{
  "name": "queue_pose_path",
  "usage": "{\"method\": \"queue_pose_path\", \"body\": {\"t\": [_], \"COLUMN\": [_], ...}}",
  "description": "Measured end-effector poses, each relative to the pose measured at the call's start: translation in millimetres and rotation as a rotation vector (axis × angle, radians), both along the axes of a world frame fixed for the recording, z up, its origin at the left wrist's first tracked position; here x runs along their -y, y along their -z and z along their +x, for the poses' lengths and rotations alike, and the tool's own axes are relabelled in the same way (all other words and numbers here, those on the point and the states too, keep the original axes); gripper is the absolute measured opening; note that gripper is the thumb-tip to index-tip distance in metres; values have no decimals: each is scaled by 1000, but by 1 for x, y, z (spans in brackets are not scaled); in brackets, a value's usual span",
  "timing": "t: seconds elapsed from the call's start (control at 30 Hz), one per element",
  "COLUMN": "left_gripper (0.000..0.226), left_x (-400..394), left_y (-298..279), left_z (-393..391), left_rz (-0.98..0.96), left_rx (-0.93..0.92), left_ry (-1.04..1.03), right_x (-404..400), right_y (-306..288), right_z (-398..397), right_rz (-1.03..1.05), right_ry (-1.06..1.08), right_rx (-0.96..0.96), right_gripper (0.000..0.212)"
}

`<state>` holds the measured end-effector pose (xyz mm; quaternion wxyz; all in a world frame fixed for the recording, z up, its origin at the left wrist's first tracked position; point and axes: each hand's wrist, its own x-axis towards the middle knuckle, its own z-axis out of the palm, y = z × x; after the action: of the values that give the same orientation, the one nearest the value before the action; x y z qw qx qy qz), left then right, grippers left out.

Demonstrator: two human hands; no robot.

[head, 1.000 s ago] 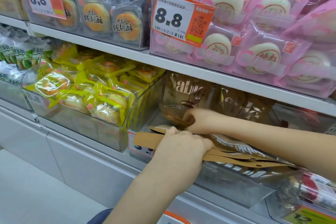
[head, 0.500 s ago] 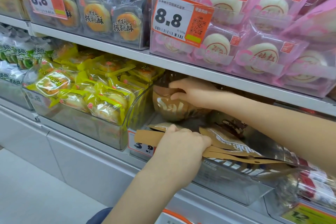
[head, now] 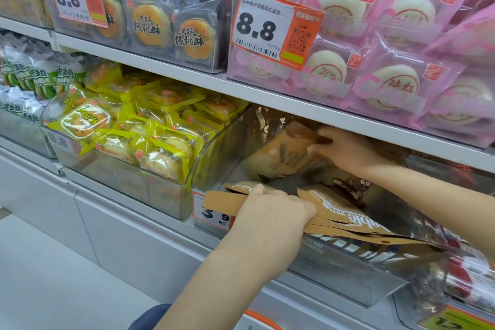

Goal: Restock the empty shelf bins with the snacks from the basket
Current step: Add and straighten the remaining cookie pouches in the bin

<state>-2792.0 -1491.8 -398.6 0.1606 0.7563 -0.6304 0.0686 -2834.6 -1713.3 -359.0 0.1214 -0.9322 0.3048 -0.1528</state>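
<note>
A clear shelf bin [head: 337, 273] on the lower shelf holds brown snack bags. My left hand [head: 270, 211] grips a stack of flat brown bags [head: 345, 217] lying over the bin's front edge. Deeper in the bin, under the upper shelf, my right hand [head: 340, 150] pinches the top of one brown snack bag [head: 281, 158], which is tilted and blurred. The basket is out of view.
A bin of yellow-wrapped pastries [head: 150, 136] stands directly to the left. Above, the white shelf edge [head: 294, 104] carries bins of walnut cookies [head: 160, 24] and pink-wrapped buns [head: 388, 61]. A red-packaged bin [head: 466, 276] sits to the right. Grey floor lies at lower left.
My right hand rose from the bags at the bin's front, took one brown bag and carried it back under the upper shelf. My left hand stayed on the flat stack.
</note>
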Motion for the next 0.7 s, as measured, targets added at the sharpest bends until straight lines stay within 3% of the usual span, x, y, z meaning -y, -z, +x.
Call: {"method": "queue_pose_path", "body": {"t": [0.07,0.2,0.47,0.6,0.63,0.7], "left_gripper": [39,37,37,36,34,30], "left_x": [0,1,3,3,3,2], "left_y": [-1,-1,2,3,3,3], "left_z": [0,0,2,2,1,0], "left_rz": [5,2,-2,-15,-28,-51], "left_rx": [-1,-9,18,18,17,23], "left_ry": [0,-2,9,4,3,8], "right_x": [-7,-18,-12,-6,-3,4], "right_y": [-3,-1,-1,10,15,24], "right_z": [18,51,39,32,31,28], "right_rz": [-17,-102,300,348,365,482], "right_ry": [7,-82,6,165,186,193], "right_rx": [69,93,310,389,377,364], "right_gripper": [48,42,56,71,70,43]}}
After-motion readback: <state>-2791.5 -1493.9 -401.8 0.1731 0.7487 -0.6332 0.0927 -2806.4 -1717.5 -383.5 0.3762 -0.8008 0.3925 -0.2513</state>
